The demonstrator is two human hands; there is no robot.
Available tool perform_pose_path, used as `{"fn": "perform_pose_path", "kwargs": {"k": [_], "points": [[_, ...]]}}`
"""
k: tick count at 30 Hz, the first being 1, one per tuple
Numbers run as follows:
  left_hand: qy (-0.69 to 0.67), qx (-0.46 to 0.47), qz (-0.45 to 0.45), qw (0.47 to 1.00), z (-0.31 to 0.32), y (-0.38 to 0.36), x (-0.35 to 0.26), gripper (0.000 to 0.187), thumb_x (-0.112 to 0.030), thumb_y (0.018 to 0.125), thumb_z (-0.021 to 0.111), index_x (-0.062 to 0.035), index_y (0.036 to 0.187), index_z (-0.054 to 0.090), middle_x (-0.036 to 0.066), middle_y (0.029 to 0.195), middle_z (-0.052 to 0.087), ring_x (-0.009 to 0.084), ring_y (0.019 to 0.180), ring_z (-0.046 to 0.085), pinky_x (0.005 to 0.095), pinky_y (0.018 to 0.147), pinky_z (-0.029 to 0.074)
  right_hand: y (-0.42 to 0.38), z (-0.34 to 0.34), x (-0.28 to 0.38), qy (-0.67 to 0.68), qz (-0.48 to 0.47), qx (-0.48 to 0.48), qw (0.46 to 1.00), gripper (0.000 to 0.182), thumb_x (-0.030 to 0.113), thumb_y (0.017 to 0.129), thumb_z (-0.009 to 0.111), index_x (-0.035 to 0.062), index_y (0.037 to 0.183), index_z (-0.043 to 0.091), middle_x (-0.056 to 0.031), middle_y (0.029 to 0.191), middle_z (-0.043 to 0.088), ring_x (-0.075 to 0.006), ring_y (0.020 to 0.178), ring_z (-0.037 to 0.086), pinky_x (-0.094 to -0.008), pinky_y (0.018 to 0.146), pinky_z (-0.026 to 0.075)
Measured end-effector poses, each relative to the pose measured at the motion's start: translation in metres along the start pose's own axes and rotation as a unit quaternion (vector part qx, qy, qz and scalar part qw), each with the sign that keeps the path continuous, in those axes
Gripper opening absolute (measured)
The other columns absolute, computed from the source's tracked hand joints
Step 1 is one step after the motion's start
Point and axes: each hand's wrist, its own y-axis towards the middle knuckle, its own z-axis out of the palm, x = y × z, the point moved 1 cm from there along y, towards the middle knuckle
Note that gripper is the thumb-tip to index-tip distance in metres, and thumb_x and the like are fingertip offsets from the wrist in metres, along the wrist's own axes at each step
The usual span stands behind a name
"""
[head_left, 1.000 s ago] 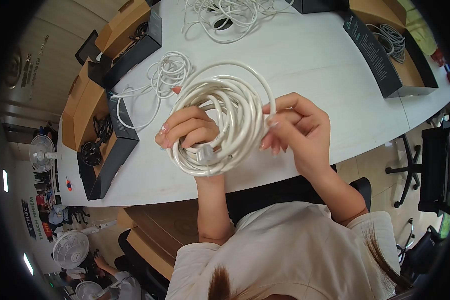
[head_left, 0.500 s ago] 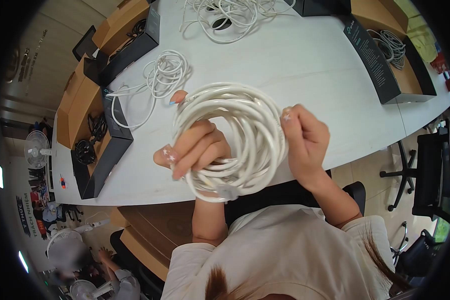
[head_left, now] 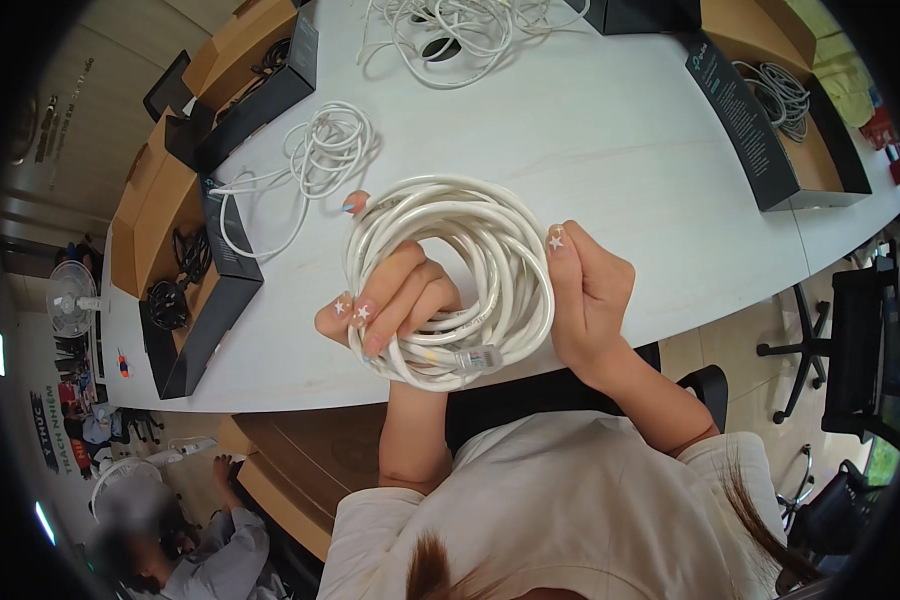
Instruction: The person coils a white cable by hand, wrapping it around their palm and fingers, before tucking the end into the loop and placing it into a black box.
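Note:
A thick coil of white network cable (head_left: 515, 235) is held up above the table's near edge, its clear plug (head_left: 478, 358) showing at the lower front. My left hand (head_left: 410, 295) is wrapped around the coil's left side, fingers through the middle and thumb outside. My right hand (head_left: 592, 295) is closed at the right edge of the coil, thumb pressed along the outer loops; its curled fingertips are partly hidden. Behind my left hand, a looser bundle of white cable (head_left: 332, 150) lies on the table.
Open black boxes with brown insides stand left (head_left: 232, 245) and right (head_left: 745, 140), holding cables. A tangle of white cable (head_left: 480, 40) lies at the far side of the white table (head_left: 610, 130). A brown carton (head_left: 310, 450) is below the edge; another person (head_left: 220, 550) sits lower left.
The coil has turned slightly, and its plug has shifted right and up into clearer view. My right hand has moved a little left with the coil's edge. The person at lower left has shifted.

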Motion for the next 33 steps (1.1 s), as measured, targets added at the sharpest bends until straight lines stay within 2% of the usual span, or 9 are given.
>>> {"fn": "perform_pose_path", "kwargs": {"k": [2, 5, 6, 11, 18, 20, 23, 26, 33], "points": [[0.011, 0.02, -0.037, 0.999, -0.003, 0.001, -0.002, 0.058, -0.002, 0.069, 0.058, -0.0022, 0.124, 0.04, 0.002, 0.065, 0.057, 0.0083, 0.049, 0.058, 0.0199, 0.05, 0.04, 0.005, -0.01, 0.001, -0.022, 0.016, 0.039, 0.999, 0.026, 0.014, 0.094, 0.046, -0.0013, 0.074, 0.049, -0.0048, 0.057, 0.044, -0.009, 0.05, 0.037, -0.0259, 0.045, 0.032], [0.03, 0.017, -0.039, 0.999, -0.001, 0.001, 0.002, 0.065, -0.002, 0.069, 0.058, -0.0034, 0.131, 0.036, 0.0, 0.065, 0.058, 0.0074, 0.049, 0.058, 0.0194, 0.05, 0.04, 0.009, -0.016, 0.011, 0.085, 0.065, 0.016, 0.994, 0.028, 0.026, 0.097, 0.041, 0.0, 0.09, 0.049, -0.005, 0.07, 0.053, -0.0079, 0.06, 0.045, -0.0235, 0.053, 0.038], [0.035, 0.008, -0.03, 0.999, 0.001, -0.001, 0.005, 0.069, -0.002, 0.069, 0.058, -0.0039, 0.133, 0.034, -0.001, 0.066, 0.059, 0.0071, 0.049, 0.058, 0.0193, 0.05, 0.04, 0.007, -0.019, 0.014, 0.203, 0.143, 0.064, 0.966, 0.038, 0.034, 0.098, 0.037, 0.0006, 0.114, 0.044, -0.0038, 0.086, 0.056, -0.0076, 0.071, 0.049, -0.0204, 0.062, 0.042], [0.108, -0.009, -0.045, 0.993, -0.005, -0.006, 0.015, 0.076, -0.005, 0.07, 0.063, -0.0063, 0.139, 0.029, -0.003, 0.065, 0.059, 0.0053, 0.05, 0.057, 0.022, 0.063, 0.042, 0.001, -0.023, 0.012, 0.297, 0.243, 0.142, 0.912, 0.055, 0.042, 0.097, 0.037, 0.0021, 0.135, 0.033, -0.0041, 0.11, 0.049, -0.0062, 0.091, 0.047, -0.0201, 0.073, 0.042], [0.279, -0.067, -0.101, 0.953, -0.011, -0.014, 0.005, 0.077, -0.034, 0.078, 0.055, -0.0062, 0.141, 0.02, 0.008, 0.091, 0.054, 0.0198, 0.079, 0.056, 0.0339, 0.073, 0.048, 0.002, -0.029, 0.003, 0.343, 0.349, 0.092, 0.867, 0.059, 0.046, 0.095, 0.039, 0.0047, 0.136, 0.033, -0.0076, 0.118, 0.052, -0.0098, 0.1, 0.053, -0.0225, 0.081, 0.045], [0.4, -0.098, -0.133, 0.901, -0.016, -0.017, -0.002, 0.079, -0.042, 0.08, 0.053, -0.0062, 0.142, 0.018, 0.011, 0.098, 0.053, 0.024, 0.087, 0.056, 0.0373, 0.076, 0.049, 0.004, -0.031, 0.003, 0.352, 0.36, 0.082, 0.86, 0.058, 0.045, 0.095, 0.04, 0.0044, 0.136, 0.033, -0.0091, 0.117, 0.053, -0.0118, 0.1, 0.056, -0.0244, 0.081, 0.049], [0.597, -0.155, -0.16, 0.77, -0.011, -0.014, -0.004, 0.084, -0.054, 0.084, 0.049, -0.0061, 0.143, 0.014, 0.016, 0.11, 0.051, 0.0302, 0.099, 0.056, 0.0424, 0.081, 0.051, 0.009, -0.04, 0.001, 0.366, 0.359, 0.096, 0.853, 0.056, 0.042, 0.095, 0.039, 0.0034, 0.135, 0.032, -0.0114, 0.116, 0.054, -0.0148, 0.101, 0.058, -0.0286, 0.078, 0.053], [0.667, -0.224, -0.139, 0.697, -0.002, -0.004, 0.007, 0.087, -0.064, 0.085, 0.04, -0.0055, 0.143, 0.013, 0.021, 0.127, 0.044, 0.034, 0.11, 0.053, 0.0434, 0.083, 0.053, 0.013, -0.045, -0.006, 0.355, 0.347, 0.103, 0.862, 0.054, 0.041, 0.096, 0.037, 0.0025, 0.133, 0.032, -0.0128, 0.115, 0.054, -0.0164, 0.103, 0.058, -0.0331, 0.077, 0.056], [0.663, -0.192, -0.14, 0.71, -0.007, -0.005, 0.011, 0.106, -0.082, 0.073, 0.03, -0.0062, 0.144, 0.009, 0.022, 0.14, 0.031, 0.0363, 0.122, 0.043, 0.0474, 0.094, 0.044, 0.011, -0.048, -0.015, 0.386, 0.342, 0.11, 0.85, 0.062, 0.052, 0.096, 0.026, 0.0039, 0.134, 0.034, -0.0139, 0.119, 0.053, -0.0209, 0.106, 0.058, -0.0393, 0.088, 0.05]]}}
